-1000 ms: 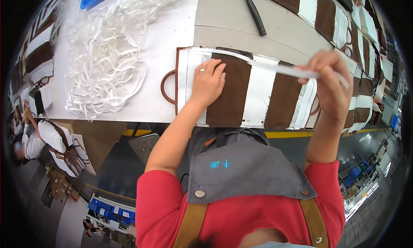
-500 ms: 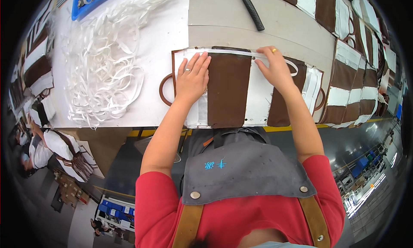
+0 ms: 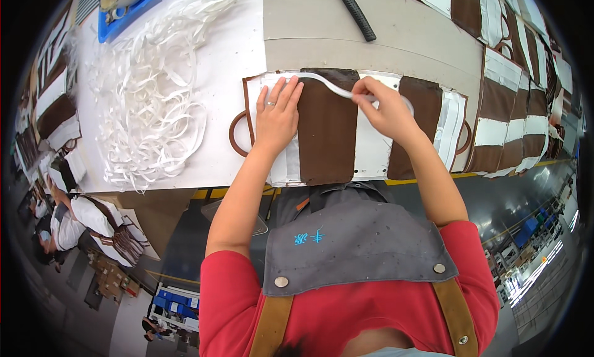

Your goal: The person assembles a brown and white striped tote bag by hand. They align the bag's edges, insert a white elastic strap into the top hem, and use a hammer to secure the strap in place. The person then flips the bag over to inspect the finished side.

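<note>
A brown-and-white striped bag piece lies flat in front of me, with a brown loop handle sticking out at each short side. Along its far edge runs a narrow white strip, bowed slightly toward me between my hands. My left hand rests flat over the strip's left part near the far left corner, fingers stretched out. Between thumb and fingertips, my right hand pinches the strip farther right, over a white stripe; the strip's loose tail curls out behind that hand.
A tangled heap of white strips covers the table at left, below a blue tray. A tool with a black textured handle lies beyond the piece. More striped pieces are stacked at right. Another person is at far left.
My right hand has moved a little left and toward me, now pinching the strip. The strip, straight along the far edge before, now bows toward me. My left hand has stayed in place.
</note>
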